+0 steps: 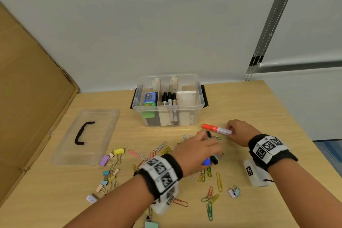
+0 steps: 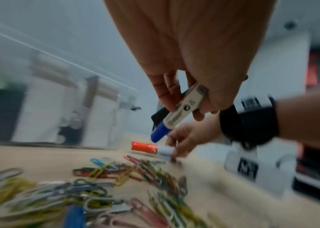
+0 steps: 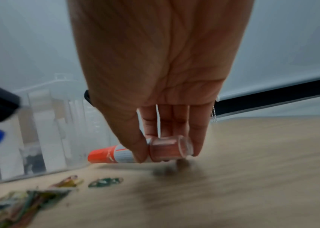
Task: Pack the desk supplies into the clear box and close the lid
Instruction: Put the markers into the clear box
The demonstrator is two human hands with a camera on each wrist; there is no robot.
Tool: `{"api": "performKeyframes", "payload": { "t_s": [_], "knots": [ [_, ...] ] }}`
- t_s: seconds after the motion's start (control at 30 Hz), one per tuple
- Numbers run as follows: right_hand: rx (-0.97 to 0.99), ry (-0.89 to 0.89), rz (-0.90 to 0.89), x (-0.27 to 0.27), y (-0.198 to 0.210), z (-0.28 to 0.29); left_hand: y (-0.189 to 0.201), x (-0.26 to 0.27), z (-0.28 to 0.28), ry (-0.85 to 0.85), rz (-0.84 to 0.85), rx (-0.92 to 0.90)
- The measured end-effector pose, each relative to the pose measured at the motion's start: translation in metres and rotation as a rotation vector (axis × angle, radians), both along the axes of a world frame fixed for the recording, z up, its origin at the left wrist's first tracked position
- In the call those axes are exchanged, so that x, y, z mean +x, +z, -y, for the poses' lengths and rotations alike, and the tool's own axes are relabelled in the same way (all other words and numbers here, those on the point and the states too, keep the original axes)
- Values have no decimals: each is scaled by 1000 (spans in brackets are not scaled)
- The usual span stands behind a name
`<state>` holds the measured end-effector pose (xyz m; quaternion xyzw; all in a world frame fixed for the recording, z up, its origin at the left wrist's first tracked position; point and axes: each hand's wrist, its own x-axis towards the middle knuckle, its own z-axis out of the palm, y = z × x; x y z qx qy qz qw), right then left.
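Pale wood-grain table (image 1: 259, 102), matt and smooth. On it, clear glossy plastic box (image 1: 200, 104), walls see-through, with rough off-white card dividers (image 1: 173, 83) inside. Left of the box, frosted plastic lid (image 1: 103, 116) with a matt black handle (image 1: 81, 132). In front of the box, coated wire paper clips (image 1: 219, 181), slick and bright; painted metal binder clips (image 1: 119, 151) with bare wire arms. Glossy plastic on the orange-capped marker (image 1: 216, 129) and the blue-capped marker (image 2: 171, 121). Far left of the box, matt brown corrugated cardboard (image 1: 27, 89).
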<state>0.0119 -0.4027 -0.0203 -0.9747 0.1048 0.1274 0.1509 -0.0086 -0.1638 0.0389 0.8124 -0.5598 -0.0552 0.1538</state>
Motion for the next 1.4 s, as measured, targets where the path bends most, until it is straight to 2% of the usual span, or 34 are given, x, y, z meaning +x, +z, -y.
{"api": "performKeyframes", "payload": {
  "t_s": [0.17,0.3,0.4,0.57,0.7,0.83,1.07,1.2,1.4],
  "knots": [
    [97,-166,32,-18,12,-14,28,11,-83,337,-297,-219],
    [169,-135,73,-28,28,-47,31,24,-144,565,-400,-406],
    [283,41,148,-32,44,-100,25,30,-182,676,-461,-520],
    [383,491,-15,-46,53,-222,23,38,-227,774,-487,-635],
    [280,765,-135,-53,38,-297,17,40,-250,822,-442,-672],
    [80,892,-196,-52,22,-332,19,36,-263,791,-386,-669],
    [-2,821,-125,-43,20,-337,19,43,-278,753,-433,-680],
    [-47,746,-55,-31,47,-310,17,53,-280,743,-433,-690],
    [-34,511,83,-10,103,-241,17,64,-264,727,-388,-706]
  ]
}}
